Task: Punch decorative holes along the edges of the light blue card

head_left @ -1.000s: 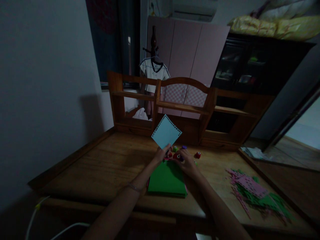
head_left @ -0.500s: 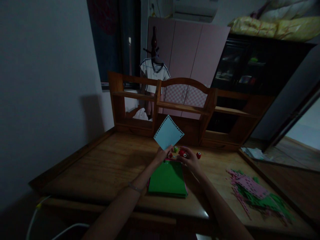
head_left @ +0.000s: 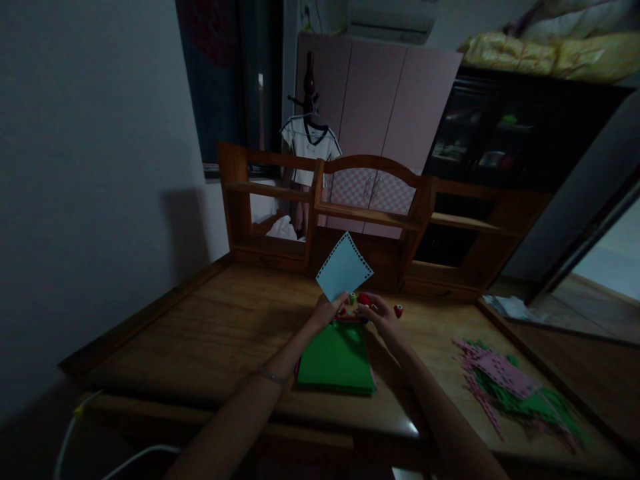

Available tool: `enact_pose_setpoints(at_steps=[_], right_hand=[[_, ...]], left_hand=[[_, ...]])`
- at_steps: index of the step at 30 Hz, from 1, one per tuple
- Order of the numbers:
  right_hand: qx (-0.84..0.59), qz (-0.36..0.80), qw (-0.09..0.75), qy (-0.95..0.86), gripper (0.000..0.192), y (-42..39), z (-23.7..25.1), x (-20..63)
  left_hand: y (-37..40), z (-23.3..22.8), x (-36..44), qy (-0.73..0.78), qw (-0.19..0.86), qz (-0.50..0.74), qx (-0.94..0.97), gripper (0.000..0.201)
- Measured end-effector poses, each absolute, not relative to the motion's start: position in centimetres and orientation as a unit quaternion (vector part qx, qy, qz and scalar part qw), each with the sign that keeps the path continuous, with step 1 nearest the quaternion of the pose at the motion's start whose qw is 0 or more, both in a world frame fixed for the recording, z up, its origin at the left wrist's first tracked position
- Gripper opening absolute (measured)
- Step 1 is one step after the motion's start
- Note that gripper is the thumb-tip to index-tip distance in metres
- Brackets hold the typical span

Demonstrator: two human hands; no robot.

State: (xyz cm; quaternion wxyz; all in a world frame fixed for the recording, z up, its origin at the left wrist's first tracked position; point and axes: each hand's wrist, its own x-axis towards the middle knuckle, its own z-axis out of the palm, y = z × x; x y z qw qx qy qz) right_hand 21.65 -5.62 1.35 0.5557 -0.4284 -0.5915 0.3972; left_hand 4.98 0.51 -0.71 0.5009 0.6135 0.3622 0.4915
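Note:
My left hand (head_left: 329, 311) pinches the lower corner of a light blue paper sheet (head_left: 345, 268). Rows of punched holes run along two of its edges, and it is tilted up like a diamond. To its right, my right hand (head_left: 385, 320) has its fingers drawn together; anything small between them is too dark to make out. Beyond these fingers lie a red round thing (head_left: 364, 299) and a small green thing (head_left: 353, 298). Another small red thing (head_left: 398, 311) sits to the right. Below both hands lies a stack of green sheets (head_left: 336, 360), with pink showing at its edges.
A wooden desk (head_left: 200, 340) carries everything. On its right lies a loose heap of pink and green cut paper strips (head_left: 520, 393). A wooden shelf unit (head_left: 370, 215) rises along the far edge, and a wall (head_left: 100, 200) bounds the left.
The blue sheet has shifted a little right and turned, with my left hand moving along. My right hand's fingers have come closer together near the red round thing.

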Motion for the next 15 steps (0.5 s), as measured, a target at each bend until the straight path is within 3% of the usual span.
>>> enact_pose_setpoints(at_steps=[15], right_hand=[[-0.425,0.413,0.550,-0.589,0.037,-5.38,1.13,21.94]], left_hand=[[0.84,-1.44,5.01,0.370,0.487,0.462,0.642,0.047]])
